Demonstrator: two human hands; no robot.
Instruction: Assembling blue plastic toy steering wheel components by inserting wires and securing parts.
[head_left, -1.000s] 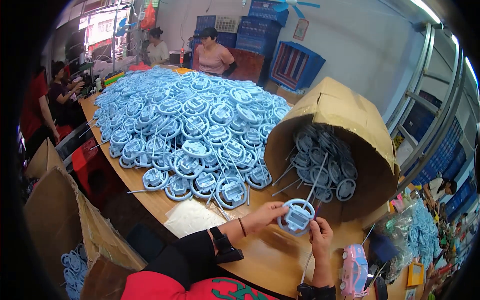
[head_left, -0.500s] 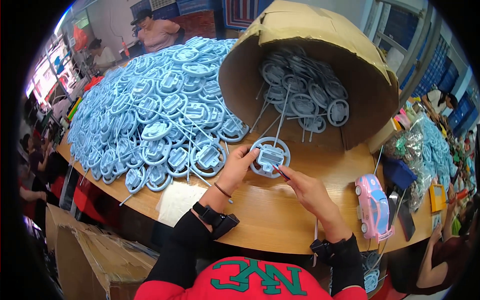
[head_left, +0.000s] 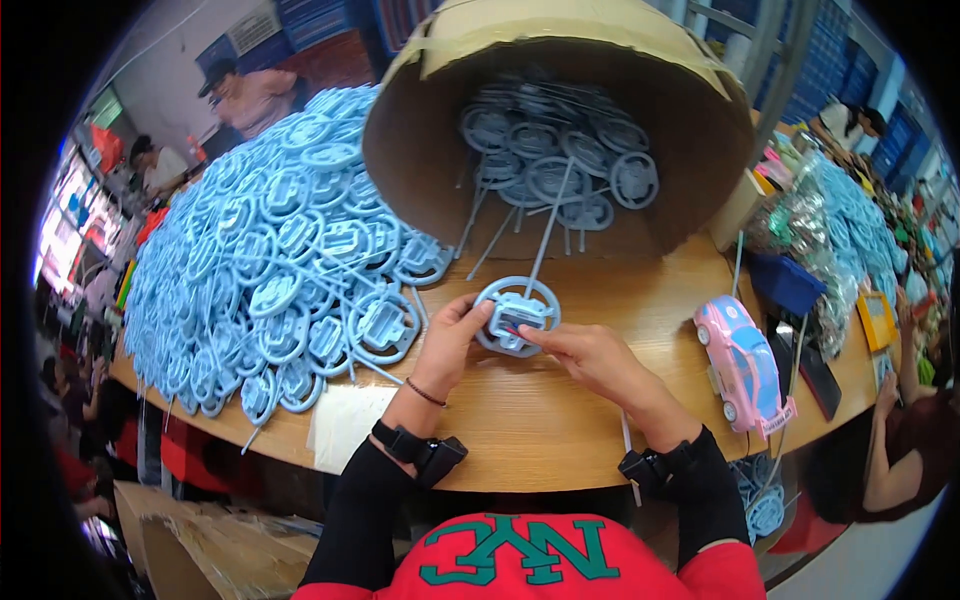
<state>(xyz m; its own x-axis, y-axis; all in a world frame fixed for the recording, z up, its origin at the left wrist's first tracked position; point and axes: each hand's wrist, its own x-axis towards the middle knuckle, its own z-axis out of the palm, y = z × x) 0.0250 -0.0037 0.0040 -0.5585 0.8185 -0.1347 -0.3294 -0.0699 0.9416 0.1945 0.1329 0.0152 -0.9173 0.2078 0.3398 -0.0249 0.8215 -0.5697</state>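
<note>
A light blue toy steering wheel (head_left: 486,290) with a long thin rod stands tilted over the table in front of me. My left hand (head_left: 452,338) is closed on its left rim, the thumb on the face. At the recessed compartment in its middle, my right hand (head_left: 590,358) has its thumb and fingertips pressed together. Thin red and blue wires (head_left: 513,327) show in that recess at the fingertips; their ends are hidden. The rod points away from me toward the cardboard box (head_left: 400,170).
A big heap of similar blue wheels (head_left: 270,250) covers the table's left; more lie inside the tipped box. On the right are a pink toy car (head_left: 742,365), a dark blue bin (head_left: 788,283) and a yellow frame (head_left: 877,320). White sheets (head_left: 350,425) lie at the front edge. Other people work around.
My right fingertips have moved from the wheel's lower right side onto its central recess, bringing the wires there. The whole view has shifted, and the left hand keeps its hold on the rim.
</note>
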